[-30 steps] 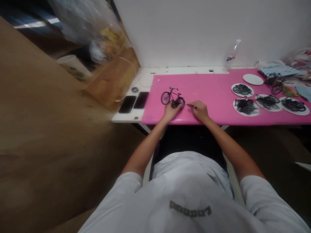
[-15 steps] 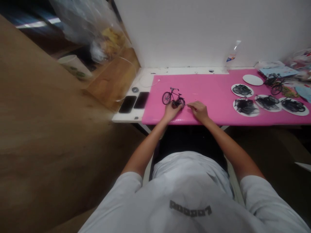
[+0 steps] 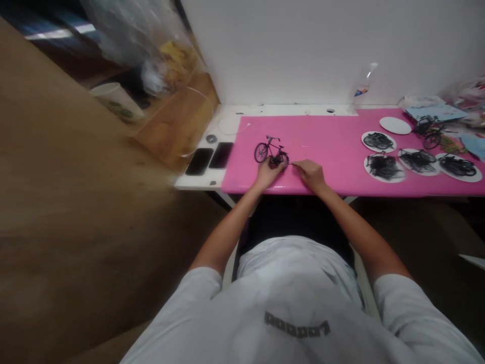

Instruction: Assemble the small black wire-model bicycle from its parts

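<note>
A small black model bicycle (image 3: 270,146) stands on the pink table cover (image 3: 322,136), front wheel to the left. My left hand (image 3: 267,175) grips its lower rear part, with thumb and fingers around the pedal and rear wheel area. Just right of the rear wheel, my right hand (image 3: 309,173) is pinched on a thin dark piece (image 3: 294,164) that points at the wheel. The piece is too small to identify, and whether its tip touches the wheel cannot be made out.
Several white plates with black parts (image 3: 384,167) lie at the right, below a bare white plate (image 3: 395,125). Another black bicycle (image 3: 432,134) stands beside colourful packets. Two dark phones (image 3: 199,162) rest on the left edge. A clear bottle (image 3: 362,88) is at the back.
Both hands keep the same hold and nearly the same place. The view has shifted very slightly.
</note>
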A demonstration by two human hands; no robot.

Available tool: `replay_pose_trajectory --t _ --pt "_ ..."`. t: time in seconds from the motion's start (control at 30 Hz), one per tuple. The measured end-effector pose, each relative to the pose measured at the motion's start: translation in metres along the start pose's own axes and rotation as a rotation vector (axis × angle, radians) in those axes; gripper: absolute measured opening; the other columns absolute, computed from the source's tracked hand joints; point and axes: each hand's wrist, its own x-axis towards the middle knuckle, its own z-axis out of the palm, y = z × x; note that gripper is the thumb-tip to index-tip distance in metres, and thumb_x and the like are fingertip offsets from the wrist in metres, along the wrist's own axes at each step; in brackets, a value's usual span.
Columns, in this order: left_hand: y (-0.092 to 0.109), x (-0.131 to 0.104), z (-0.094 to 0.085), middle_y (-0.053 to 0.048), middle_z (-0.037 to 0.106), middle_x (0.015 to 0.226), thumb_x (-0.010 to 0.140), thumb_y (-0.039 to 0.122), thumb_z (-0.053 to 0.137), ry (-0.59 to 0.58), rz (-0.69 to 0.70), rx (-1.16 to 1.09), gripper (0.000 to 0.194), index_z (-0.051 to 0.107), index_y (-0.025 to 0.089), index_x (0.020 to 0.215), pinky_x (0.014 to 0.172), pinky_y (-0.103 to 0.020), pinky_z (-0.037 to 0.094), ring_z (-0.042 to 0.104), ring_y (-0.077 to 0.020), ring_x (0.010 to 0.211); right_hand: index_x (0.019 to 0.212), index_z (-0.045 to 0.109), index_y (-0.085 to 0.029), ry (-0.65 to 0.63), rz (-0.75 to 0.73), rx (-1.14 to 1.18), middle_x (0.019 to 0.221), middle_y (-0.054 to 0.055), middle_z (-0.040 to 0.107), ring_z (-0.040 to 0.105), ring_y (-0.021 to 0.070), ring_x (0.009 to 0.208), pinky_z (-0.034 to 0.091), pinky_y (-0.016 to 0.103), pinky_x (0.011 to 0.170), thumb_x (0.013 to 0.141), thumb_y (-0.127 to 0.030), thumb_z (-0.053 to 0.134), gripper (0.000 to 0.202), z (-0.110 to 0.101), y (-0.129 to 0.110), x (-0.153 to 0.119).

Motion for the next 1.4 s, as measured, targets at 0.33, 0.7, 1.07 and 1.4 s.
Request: replay_pose_trajectory --t 0.33,0.7,1.07,1.4 --pt "-0.001 0.000 0.000 -0.011 0.080 0.096 0.087 0.044 0.088 -0.007 0.016 0.059 0.031 0.070 0.020 0.092 0.087 -0.040 0.054 0.072 -0.0267 0.089 0.125 0.086 -0.025 -0.024 -0.007 -0.085 0.119 0.011 0.087 0.082 0.0297 0.105 0.063 0.041 0.092 0.112 -0.041 0.060 0.033 0.003 0.004 -0.002" --pt "0.001 -0.001 0.000 -0.014 0.082 0.101 0.087 0.031 0.088 -0.036 0.015 0.027 0.022 0.074 0.018 0.097 0.093 -0.042 0.057 0.075 -0.0286 0.094 0.107 0.086 -0.023 -0.023 -0.003 -0.136 0.106 0.013 0.087 0.079 0.0289 0.097 0.056 0.039 0.083 0.115 -0.054 0.051 0.048 0.001 0.000 0.001" --pt "0.005 -0.002 0.000 -0.012 0.083 0.100 0.091 0.033 0.085 -0.066 0.024 0.161 0.022 0.074 0.016 0.098 0.085 -0.032 0.056 0.077 -0.0230 0.092 0.106 0.073 -0.019 -0.194 0.102 -0.192 0.108 0.017 0.079 0.069 0.0293 0.102 0.044 0.037 0.076 0.118 -0.051 0.040 0.048 -0.005 -0.011 0.009" --pt "0.002 0.000 -0.001 -0.011 0.083 0.096 0.089 0.033 0.086 -0.034 0.021 0.203 0.023 0.074 0.016 0.098 0.082 -0.032 0.055 0.077 -0.0237 0.089 0.120 0.063 -0.018 -0.223 0.114 -0.107 0.122 0.019 0.071 0.067 0.0295 0.108 0.049 0.038 0.081 0.109 -0.036 0.049 0.025 -0.002 -0.012 0.007"
